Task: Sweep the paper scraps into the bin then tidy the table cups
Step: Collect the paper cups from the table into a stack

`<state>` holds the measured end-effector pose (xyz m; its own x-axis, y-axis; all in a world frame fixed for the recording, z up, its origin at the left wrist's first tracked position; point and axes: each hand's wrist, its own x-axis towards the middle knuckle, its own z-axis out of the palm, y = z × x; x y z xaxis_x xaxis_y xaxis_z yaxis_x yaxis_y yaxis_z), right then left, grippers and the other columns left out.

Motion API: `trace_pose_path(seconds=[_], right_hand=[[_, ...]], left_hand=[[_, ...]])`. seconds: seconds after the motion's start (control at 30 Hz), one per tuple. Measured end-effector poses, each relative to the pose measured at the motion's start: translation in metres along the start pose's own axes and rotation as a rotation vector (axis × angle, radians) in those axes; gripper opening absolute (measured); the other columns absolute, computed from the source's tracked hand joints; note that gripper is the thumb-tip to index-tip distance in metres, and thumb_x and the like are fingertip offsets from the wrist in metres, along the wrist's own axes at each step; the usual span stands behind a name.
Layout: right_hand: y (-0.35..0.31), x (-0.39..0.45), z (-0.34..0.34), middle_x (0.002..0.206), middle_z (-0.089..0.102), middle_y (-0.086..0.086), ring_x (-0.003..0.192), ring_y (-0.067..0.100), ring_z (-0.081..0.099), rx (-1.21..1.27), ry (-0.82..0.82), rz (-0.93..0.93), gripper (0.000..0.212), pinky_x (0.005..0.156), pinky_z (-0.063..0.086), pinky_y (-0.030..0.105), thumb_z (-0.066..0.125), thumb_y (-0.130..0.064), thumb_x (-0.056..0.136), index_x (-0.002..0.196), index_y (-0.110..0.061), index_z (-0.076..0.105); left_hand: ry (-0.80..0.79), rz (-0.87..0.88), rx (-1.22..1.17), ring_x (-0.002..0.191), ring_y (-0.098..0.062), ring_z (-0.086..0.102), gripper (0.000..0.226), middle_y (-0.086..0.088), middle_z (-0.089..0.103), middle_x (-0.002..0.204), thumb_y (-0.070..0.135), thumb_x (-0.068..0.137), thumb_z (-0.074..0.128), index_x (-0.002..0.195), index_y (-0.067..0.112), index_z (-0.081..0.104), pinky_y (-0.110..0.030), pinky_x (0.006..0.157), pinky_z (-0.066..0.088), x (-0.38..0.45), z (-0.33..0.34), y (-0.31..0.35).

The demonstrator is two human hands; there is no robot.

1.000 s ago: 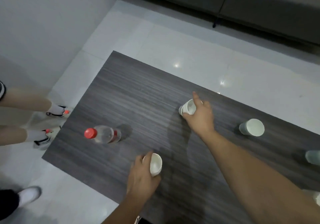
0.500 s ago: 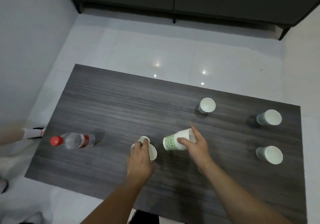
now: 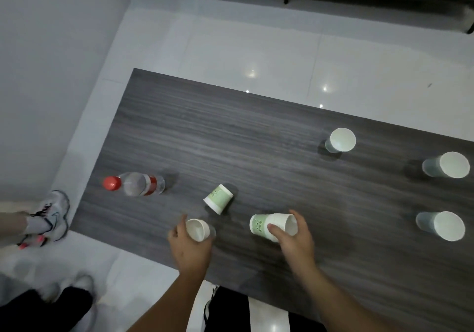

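Over the dark wood table (image 3: 256, 139), I am watching the cup-tidying step: the left hand (image 3: 189, 247) is gripping an upright paper cup (image 3: 197, 229), the right hand (image 3: 295, 239) clasping a tipped green-printed cup (image 3: 266, 225). Next, I judge, comes nesting them, then gathering the overturned cup (image 3: 218, 198) between.

Table (image 3: 230, 136), contents by position from the person standing at its near edge. Near edge, 11 o'clock: cup (image 3: 197, 229) in left hand (image 3: 188, 248). Near edge, 1 o'clock: cup on its side (image 3: 273, 226) in right hand (image 3: 295, 242). Between and just behind these, 12 o'clock: inverted cup (image 3: 218, 198), apart from both. At 10 o'clock: bottle (image 3: 134, 184), near the left edge. At 2 to 3 o'clock, well apart: three upright cups, one rearward (image 3: 341, 139), two (image 3: 447, 165) (image 3: 442, 225) by the right edge.
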<state>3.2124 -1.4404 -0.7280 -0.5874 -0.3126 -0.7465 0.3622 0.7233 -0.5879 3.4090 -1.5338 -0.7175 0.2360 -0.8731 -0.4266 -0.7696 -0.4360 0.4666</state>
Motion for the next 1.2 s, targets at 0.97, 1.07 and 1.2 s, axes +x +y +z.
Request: trace_pose_path(seconds=[0.97, 1.07, 1.2], right_hand=[[-0.149, 0.083, -0.059, 0.123, 0.045, 0.006, 0.105, 0.019, 0.052, -0.18, 0.643, -0.54, 0.088, 0.091, 0.038, 0.025, 0.078, -0.035, 0.074, 0.15, -0.034, 0.033], [-0.151, 0.117, -0.086, 0.13, 0.043, 0.011, 0.114, 0.031, 0.05, -0.455, 0.6, -0.471, 0.086, 0.095, 0.046, 0.039, 0.072, -0.039, 0.08, 0.151, -0.038, 0.025], [-0.133, 0.157, -0.094, 0.137, 0.039, 0.014, 0.119, 0.038, 0.048, -0.603, 0.312, -0.427, 0.081, 0.098, 0.045, 0.042, 0.071, -0.031, 0.086, 0.153, -0.033, 0.026]], left_hand=[[-0.367, 0.301, -0.084, 0.118, -0.02, 0.047, 0.105, -0.003, 0.045, 0.128, 0.02, 0.056, 0.087, 0.147, 0.026, 0.035, -0.026, 0.099, 0.034, 0.02, 0.033, 0.117], [-0.381, 0.373, -0.083, 0.123, -0.02, 0.049, 0.102, -0.001, 0.052, 0.135, 0.021, 0.055, 0.086, 0.145, 0.02, 0.038, -0.033, 0.103, 0.039, 0.001, 0.053, 0.135], [-0.38, 0.51, -0.029, 0.106, -0.013, 0.057, 0.075, 0.009, 0.06, 0.113, 0.026, 0.054, 0.079, 0.125, 0.023, 0.055, -0.024, 0.089, 0.044, -0.022, 0.075, 0.135]])
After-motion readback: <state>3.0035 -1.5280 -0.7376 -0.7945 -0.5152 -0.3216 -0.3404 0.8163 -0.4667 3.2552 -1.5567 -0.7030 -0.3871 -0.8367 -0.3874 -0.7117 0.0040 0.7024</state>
